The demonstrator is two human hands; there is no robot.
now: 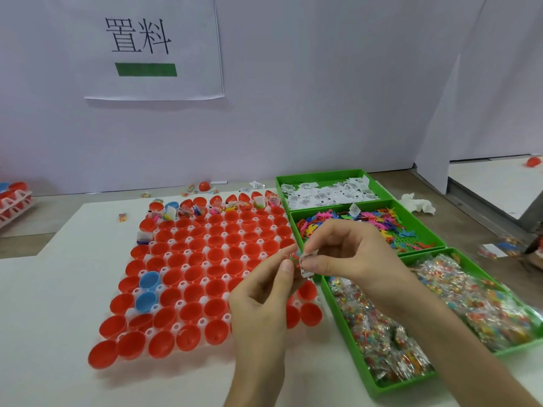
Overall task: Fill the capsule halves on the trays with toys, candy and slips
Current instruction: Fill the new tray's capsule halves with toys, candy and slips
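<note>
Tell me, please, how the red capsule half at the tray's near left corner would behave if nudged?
The red capsule half would probably rock or roll away: it is round-bottomed and already sits tilted at the edge of the white tray. It looks hollow and thin-walled, so it is likely light and easily knocked loose. Its glossy surface may be slippery to pinch.

We see the capsule tray on the table at left, and right of it the bins: slips farthest, toys between, candy nearest.

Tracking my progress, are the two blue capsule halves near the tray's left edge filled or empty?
Empty: the farther blue half and the nearer blue half show bare insides, no toy, candy or slip.
</note>
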